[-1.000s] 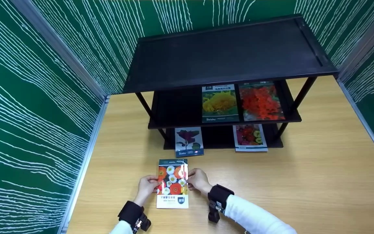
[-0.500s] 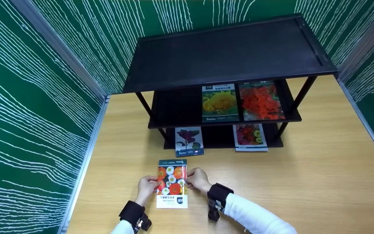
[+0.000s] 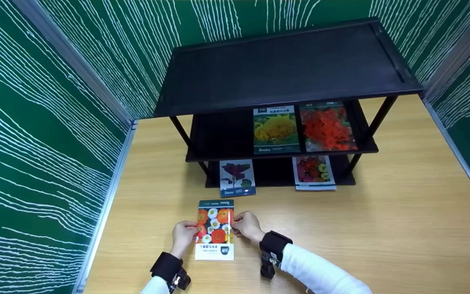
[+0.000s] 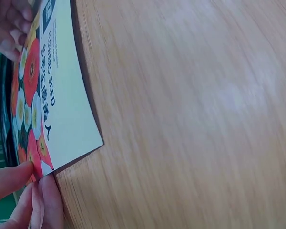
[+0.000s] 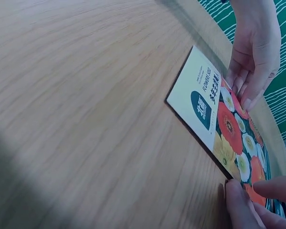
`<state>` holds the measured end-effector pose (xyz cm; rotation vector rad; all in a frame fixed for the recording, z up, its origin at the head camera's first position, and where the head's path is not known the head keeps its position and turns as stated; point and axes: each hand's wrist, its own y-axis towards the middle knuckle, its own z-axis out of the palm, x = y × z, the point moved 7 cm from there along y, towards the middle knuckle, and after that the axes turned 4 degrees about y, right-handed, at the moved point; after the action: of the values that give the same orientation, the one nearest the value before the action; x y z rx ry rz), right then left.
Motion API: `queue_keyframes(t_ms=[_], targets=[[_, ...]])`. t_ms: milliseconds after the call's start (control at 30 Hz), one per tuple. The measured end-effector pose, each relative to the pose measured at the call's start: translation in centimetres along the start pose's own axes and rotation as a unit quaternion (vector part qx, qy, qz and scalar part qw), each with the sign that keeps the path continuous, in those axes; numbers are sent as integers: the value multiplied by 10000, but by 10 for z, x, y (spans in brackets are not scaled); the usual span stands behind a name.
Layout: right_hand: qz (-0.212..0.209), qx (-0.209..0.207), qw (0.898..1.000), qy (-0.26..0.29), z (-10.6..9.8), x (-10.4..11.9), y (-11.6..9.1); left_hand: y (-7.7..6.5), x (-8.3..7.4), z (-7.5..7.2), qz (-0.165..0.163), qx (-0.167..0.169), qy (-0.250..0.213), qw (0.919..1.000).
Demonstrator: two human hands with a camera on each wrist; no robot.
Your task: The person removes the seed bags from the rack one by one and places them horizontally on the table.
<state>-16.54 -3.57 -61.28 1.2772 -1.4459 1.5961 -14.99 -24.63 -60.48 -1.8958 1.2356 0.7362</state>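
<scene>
A flower seed packet [image 3: 214, 230] with orange and white blooms lies between both hands, its white text end toward the person. My left hand [image 3: 184, 236] pinches its left edge, thumb on top and fingers beneath, as the left wrist view shows. On the opposite edge, my right hand [image 3: 249, 227] pinches the packet between thumb and fingers. Close to the right wrist camera, the packet [image 5: 195, 102] appears low over the wooden table or touching it; which one I cannot tell. Parts of the fingers are hidden under it.
Beyond the hands stands a black three-tier rack [image 3: 288, 65]. Its middle shelf holds a yellow-flower packet [image 3: 276, 130] and a red-flower packet [image 3: 329, 128]. On the bottom shelf, a dark-purple-flower packet [image 3: 237, 177] and a mixed-flower packet [image 3: 314, 173] jut over the front edge. Green walls surround the table [image 3: 414, 228].
The held seed packet has shifted very slightly to the left, and the glare on it has changed. Both hands keep their pinch on its edges. The rack's packets stay where they were.
</scene>
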Motion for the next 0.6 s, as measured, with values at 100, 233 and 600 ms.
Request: queue_keyframes(t_ms=[100,233,600], targets=[[-98,-30,9999,-89,0,1,0,0,-1,-1,25,-33,48,10000],[-200,9,9996,-188,2,2,-1,-1,-2,-2,49,-74,144,9999],[-410,218,9987,-211,0,8,-5,0,-8,-5,258,-399,775,9959]])
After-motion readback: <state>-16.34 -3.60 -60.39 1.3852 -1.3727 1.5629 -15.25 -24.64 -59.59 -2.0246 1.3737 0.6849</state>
